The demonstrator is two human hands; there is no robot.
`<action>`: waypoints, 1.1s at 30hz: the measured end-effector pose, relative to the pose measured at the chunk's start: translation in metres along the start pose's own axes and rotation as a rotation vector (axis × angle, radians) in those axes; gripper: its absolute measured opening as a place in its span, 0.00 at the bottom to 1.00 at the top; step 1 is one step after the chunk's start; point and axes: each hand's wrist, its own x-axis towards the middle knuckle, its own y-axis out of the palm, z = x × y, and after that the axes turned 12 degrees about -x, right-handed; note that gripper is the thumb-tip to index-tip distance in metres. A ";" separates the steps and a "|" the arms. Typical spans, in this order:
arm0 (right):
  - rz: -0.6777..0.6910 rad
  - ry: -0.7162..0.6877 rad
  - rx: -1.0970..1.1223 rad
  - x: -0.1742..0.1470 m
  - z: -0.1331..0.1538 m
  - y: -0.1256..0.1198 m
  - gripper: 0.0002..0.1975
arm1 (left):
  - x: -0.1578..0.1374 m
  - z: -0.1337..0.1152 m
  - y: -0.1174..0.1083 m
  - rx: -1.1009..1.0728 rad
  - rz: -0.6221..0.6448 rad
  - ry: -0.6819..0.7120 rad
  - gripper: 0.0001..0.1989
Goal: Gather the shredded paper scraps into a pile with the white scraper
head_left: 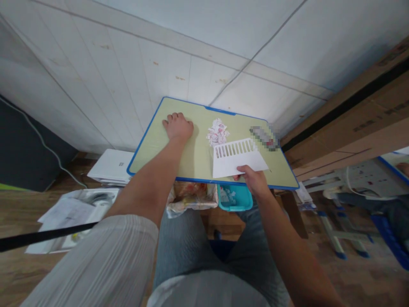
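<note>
On the left part of the pale yellow table (201, 164), my left hand (179, 127) rests palm down, its fingers bent a little and slightly apart, with nothing seen in it. My right hand (254, 179) grips the lower edge of a white slotted card (234, 164), thumb on top. A row of narrow slots runs along the card's far edge. Just beyond the card lies a heap of small white paper pieces (217, 132) with pinkish-red marks. The card's far left corner reaches the near side of this heap. What lies under the card is hidden.
A blurred-out object (265, 137) lies at the table's right. Below the front edge are a turquoise basket (236, 208) with small pieces and a plastic-lined container (193, 204). White boxes (110, 166) stand left, large cardboard boxes (361, 115) right. A wall (191, 76) backs the table.
</note>
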 end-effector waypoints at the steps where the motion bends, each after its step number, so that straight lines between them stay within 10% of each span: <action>1: 0.010 -0.005 -0.008 0.000 -0.001 -0.001 0.13 | 0.000 0.000 0.000 0.004 0.000 -0.001 0.30; 16: -0.048 -0.002 0.042 -0.006 -0.012 -0.001 0.12 | 0.003 0.004 0.005 0.055 -0.015 0.003 0.29; 25: -0.260 0.008 0.504 0.013 -0.002 0.011 0.17 | 0.001 0.009 0.001 0.147 -0.009 0.020 0.29; 33: -0.150 0.014 0.240 0.034 -0.012 -0.013 0.15 | 0.046 0.006 -0.003 0.169 0.021 -0.066 0.30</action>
